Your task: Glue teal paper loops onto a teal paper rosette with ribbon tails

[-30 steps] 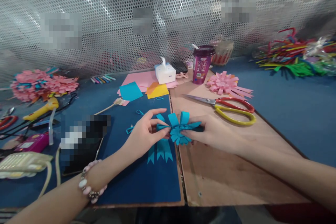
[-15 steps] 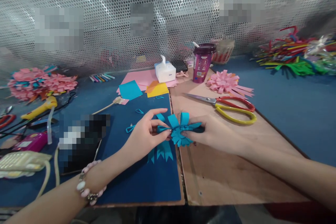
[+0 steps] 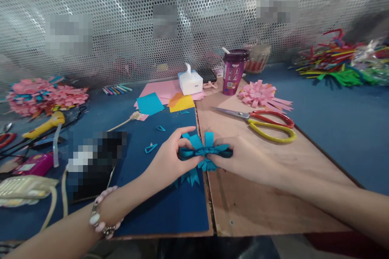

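A blue paper flower (image 3: 208, 141) with looped petals and a fringed centre is held over the seam between the blue and wooden table tops. My left hand (image 3: 173, 151) pinches its left side, thumb on the front near the centre. From the right, my right hand (image 3: 235, 153) grips the opposite side, its thumb also pressed near the middle. Fingers of both hands cover parts of the petals. Notched blue tails (image 3: 191, 177) show below my left hand. Small blue paper loops (image 3: 150, 148) lie left of my left hand.
Scissors (image 3: 258, 121) lie behind my right hand, near a pink paper flower (image 3: 258, 94) and a purple cup (image 3: 234, 73). A tissue pack (image 3: 190, 82) and coloured paper sheets (image 3: 150, 104) are at the back. A phone (image 3: 100, 166) and yellow glue gun (image 3: 45, 124) lie left.
My left thumb has moved right, further onto the flower's centre, and both thumbs are now close together. The flower has tipped slightly, with its fringed centre more covered.
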A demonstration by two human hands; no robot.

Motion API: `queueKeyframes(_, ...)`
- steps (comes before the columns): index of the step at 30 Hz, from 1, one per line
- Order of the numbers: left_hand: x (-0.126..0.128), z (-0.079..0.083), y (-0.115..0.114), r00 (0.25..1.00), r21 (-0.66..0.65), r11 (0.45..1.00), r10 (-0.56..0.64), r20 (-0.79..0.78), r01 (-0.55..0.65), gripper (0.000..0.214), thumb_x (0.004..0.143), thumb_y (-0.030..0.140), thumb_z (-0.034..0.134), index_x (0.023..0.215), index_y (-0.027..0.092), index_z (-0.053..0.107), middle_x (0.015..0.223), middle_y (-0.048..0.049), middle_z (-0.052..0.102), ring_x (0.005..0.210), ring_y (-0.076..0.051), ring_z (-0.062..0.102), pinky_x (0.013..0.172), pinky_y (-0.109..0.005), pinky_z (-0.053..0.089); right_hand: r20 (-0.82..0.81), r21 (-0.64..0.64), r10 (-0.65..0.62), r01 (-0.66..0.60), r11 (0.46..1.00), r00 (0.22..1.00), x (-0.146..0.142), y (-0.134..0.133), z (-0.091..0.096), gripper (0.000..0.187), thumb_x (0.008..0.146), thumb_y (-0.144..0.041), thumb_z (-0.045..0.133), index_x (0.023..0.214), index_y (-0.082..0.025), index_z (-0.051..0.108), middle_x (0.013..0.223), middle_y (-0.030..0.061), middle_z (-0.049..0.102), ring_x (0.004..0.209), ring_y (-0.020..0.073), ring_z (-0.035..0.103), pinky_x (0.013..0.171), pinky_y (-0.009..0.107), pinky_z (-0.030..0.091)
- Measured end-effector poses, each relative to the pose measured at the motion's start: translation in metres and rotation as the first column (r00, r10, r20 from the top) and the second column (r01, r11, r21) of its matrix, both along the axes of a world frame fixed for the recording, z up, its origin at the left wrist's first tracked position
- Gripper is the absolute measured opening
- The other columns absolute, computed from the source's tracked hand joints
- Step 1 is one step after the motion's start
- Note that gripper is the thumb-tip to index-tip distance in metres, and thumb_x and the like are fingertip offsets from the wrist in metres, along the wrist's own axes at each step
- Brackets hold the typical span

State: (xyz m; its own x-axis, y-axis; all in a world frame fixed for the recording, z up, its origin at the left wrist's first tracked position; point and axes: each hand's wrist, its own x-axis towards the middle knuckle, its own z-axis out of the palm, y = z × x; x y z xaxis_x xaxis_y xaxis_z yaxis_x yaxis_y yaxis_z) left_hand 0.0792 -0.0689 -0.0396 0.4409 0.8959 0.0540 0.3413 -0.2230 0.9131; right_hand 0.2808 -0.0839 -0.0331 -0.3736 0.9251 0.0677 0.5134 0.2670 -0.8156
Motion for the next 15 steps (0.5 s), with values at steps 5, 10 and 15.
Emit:
queueKeyframes(5, 0.003, 0.003, 0.000, 0.997, -0.064, 0.998, 0.009, 0.077, -0.004, 0.066, 0.073, 0.023, 0.070, 0.131, 0.019, 0.038, 0.096, -0.0067, 0.069, 0.096, -0.023, 0.064, 0.085, -0.039, 0.050, -0.014, 0.021, 0.021, -0.021, 1.000, 1.000, 0.000, 0.001, 0.005, 0.015, 0.081, -0.029, 0.057, 0.081, -0.019, 0.069, 0.074, 0.0018, 0.067, 0.069, 0.0166, 0.058, 0.060, 0.027, 0.042)
queueKeyframes(10, -0.001, 0.005, 0.005, 0.982, -0.125, 0.989, 0.104, 0.155, -0.085, 0.072, 0.069, 0.026, 0.074, 0.132, 0.016, 0.040, 0.092, -0.0062, 0.069, 0.090, -0.023, 0.065, 0.080, -0.038, 0.052, -0.080, -0.009, 0.022, -0.023, 1.000, 0.997, 0.005, 0.003, 0.011, 0.026, 0.088, -0.039, 0.051, 0.087, -0.018, 0.066, 0.079, 0.0014, 0.065, 0.066, 0.0129, 0.054, 0.058, 0.025, 0.040)
queueKeyframes(15, -0.005, 0.004, 0.009, 0.987, -0.077, 0.990, 0.129, 0.098, -0.121, 0.067, 0.071, 0.028, 0.072, 0.132, 0.018, 0.043, 0.089, -0.0048, 0.068, 0.079, -0.020, 0.065, 0.072, -0.036, 0.053, -0.198, -0.043, 0.025, -0.034, 0.998, 0.980, 0.006, 0.007, 0.010, 0.028, 0.089, -0.041, 0.049, 0.091, -0.018, 0.065, 0.081, 0.0006, 0.063, 0.064, 0.0107, 0.051, 0.056, 0.024, 0.039)
